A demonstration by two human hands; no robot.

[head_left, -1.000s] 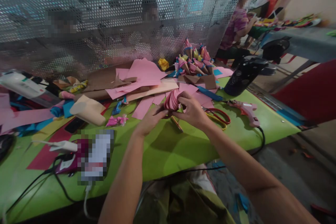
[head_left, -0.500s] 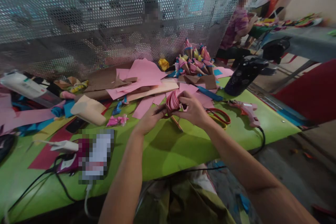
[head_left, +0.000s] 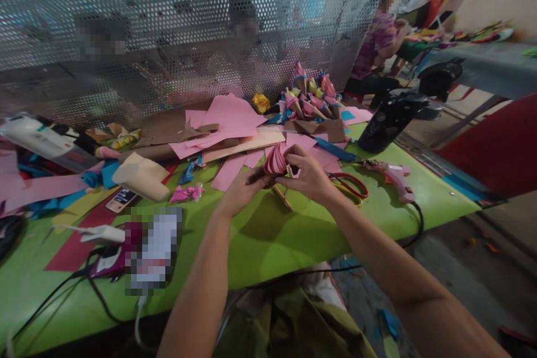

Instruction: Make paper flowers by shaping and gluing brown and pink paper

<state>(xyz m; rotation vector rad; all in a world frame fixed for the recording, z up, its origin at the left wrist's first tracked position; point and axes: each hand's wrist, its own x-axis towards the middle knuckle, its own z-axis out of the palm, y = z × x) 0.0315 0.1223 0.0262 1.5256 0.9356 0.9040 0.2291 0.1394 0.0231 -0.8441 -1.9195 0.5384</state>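
Observation:
A pink swirled paper piece, pleated like a cone or ice-cream swirl, is held between my two hands above the green table. My left hand grips its lower left side, fingers closed on it. On the other side, my right hand pinches its right edge with thumb and fingers. Just beneath lies a thin brown stick-like piece, partly hidden by the hands. Scissors with red and yellow handles rest beside my right wrist. Further right is a pink glue gun with a black cord.
Pink paper sheets and paper cones lie along the perforated metal panel. A dark bottle stands at right. Left are a beige paper roll, a phone and a power strip with cables. Another person sits beyond.
The pink swirl has tilted slightly and shifted a little left in my hands. The phone screen at left has lit up. Otherwise things stay where they were.

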